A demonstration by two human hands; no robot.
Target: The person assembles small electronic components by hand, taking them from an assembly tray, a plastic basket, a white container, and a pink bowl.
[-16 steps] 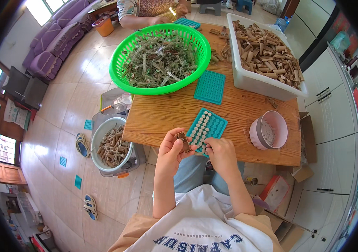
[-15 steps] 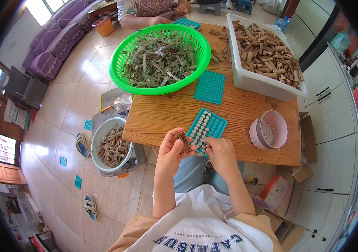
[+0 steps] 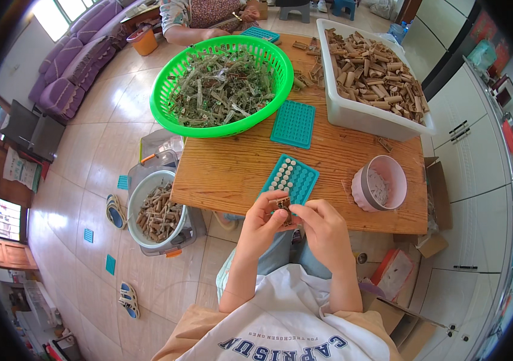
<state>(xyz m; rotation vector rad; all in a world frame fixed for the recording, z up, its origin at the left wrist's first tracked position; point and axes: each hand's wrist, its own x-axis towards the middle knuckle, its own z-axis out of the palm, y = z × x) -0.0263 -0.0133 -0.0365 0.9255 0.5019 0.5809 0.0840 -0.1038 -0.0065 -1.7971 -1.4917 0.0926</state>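
My left hand (image 3: 263, 224) is closed round a small brown box-like piece (image 3: 283, 207) with dark openings along its face, held just off the table's near edge. The right hand (image 3: 324, 231) is closed too, thumb and finger pinched together against the piece's right side. What sits in that pinch, if anything, is too small to make out. Just beyond my hands lies a teal moulded tray (image 3: 306, 179) with round pockets. White discs (image 3: 283, 174) fill several pockets on its left side, and my hands hide its near end.
A green basket (image 3: 160, 108) of clear-wrapped pieces and a white bin (image 3: 377, 123) of brown half-tubes stand on the wooden table (image 3: 220, 180). Another teal tray (image 3: 293, 124) lies between them. A pink pot (image 3: 393, 174) is at right. Across the table sits another person (image 3: 208, 15).
My right hand has come away from the tray of discs to the brown piece. My left hand has shifted right and down with the piece. The view has moved slightly.
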